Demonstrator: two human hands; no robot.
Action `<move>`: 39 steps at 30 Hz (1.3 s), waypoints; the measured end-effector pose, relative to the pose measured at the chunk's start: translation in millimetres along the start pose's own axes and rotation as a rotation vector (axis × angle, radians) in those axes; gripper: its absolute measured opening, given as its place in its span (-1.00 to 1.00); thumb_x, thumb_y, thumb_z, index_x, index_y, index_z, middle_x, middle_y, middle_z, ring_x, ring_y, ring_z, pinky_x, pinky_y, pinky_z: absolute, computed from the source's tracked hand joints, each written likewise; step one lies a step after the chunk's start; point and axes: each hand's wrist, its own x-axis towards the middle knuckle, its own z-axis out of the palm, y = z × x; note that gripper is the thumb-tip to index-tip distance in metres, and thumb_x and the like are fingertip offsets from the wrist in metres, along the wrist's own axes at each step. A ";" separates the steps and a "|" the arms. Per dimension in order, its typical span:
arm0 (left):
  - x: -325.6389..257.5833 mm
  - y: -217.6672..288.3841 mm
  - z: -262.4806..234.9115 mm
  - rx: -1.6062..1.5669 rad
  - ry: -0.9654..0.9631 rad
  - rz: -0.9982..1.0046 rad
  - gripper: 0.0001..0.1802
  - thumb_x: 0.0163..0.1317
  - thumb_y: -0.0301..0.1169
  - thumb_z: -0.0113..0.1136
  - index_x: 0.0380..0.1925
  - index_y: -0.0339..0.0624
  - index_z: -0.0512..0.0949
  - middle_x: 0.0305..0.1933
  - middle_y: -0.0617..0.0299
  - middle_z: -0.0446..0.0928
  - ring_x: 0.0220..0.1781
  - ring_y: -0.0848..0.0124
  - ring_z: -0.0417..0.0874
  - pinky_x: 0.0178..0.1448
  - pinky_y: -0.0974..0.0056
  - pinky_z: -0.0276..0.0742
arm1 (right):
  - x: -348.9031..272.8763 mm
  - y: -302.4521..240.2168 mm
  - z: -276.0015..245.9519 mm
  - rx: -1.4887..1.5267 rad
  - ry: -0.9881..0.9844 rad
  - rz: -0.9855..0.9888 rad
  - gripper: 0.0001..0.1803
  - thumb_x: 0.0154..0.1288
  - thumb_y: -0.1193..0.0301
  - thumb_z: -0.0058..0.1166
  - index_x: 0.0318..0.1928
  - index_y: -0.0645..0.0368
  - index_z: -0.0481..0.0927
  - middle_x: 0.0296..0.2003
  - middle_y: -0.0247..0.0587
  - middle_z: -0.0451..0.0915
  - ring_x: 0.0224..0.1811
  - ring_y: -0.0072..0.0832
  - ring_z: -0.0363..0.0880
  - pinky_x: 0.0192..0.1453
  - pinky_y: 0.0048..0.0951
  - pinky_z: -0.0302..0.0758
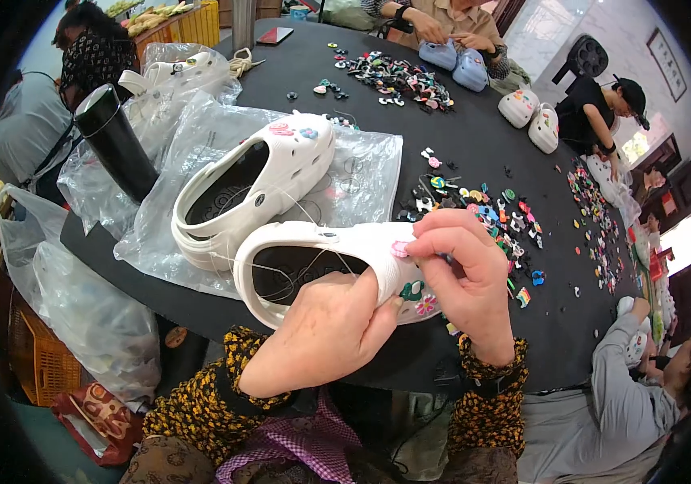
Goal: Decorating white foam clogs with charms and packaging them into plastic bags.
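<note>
A white foam clog (362, 235) lies at the table's near edge, its toe pointing right. My left hand (321, 335) grips it, fingers reaching into the opening and thumb against the upper. With fingertips pinched, my right hand (466, 278) holds a pink shoe charm (400, 248) against the top of the toe. Nearby on the same toe sit a green-and-white charm (412, 291) and a pink flower charm (426, 304). Just behind rests a second white clog (313, 157) bearing pink and blue charms. A thin clear string runs between the two clogs.
Clear plastic bags (374, 165) lie under and behind the clogs. A black cylindrical bottle (116, 143) stands at the left. Loose charms (482, 211) are scattered beyond my right hand, with another pile (398, 79) farther back. Other people handle clogs around the dark table (313, 60).
</note>
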 end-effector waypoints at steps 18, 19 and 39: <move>0.8 -0.5 1.8 0.001 0.008 0.027 -0.79 0.15 -0.44 0.16 -0.41 -0.40 0.40 -0.59 -0.10 0.50 -0.51 -0.05 0.57 -0.39 0.00 0.47 | -4.4 8.8 -0.4 0.036 -0.003 -0.078 -0.72 0.07 0.76 0.05 -0.21 0.21 0.59 -0.27 -0.17 0.60 -0.20 -0.33 0.58 -0.10 -0.38 0.50; 0.3 -1.6 2.3 0.001 0.006 0.027 -0.79 0.15 -0.44 0.16 -0.41 -0.40 0.40 -0.59 -0.10 0.50 -0.51 -0.05 0.57 -0.39 0.00 0.47 | -4.1 8.7 -0.6 0.036 -0.002 -0.078 -0.72 0.07 0.76 0.05 -0.21 0.21 0.59 -0.27 -0.17 0.60 -0.20 -0.33 0.58 -0.10 -0.38 0.50; 1.7 1.7 -0.6 -0.072 -0.003 0.068 -0.85 0.15 -0.49 0.13 -0.35 -0.38 0.44 -0.57 -0.07 0.50 -0.51 -0.03 0.56 -0.40 0.01 0.45 | -4.7 7.4 -4.2 -0.212 -0.126 -0.306 -0.70 -0.02 0.69 0.07 -0.22 0.16 0.62 -0.31 -0.23 0.62 -0.17 -0.27 0.59 0.18 -0.13 0.38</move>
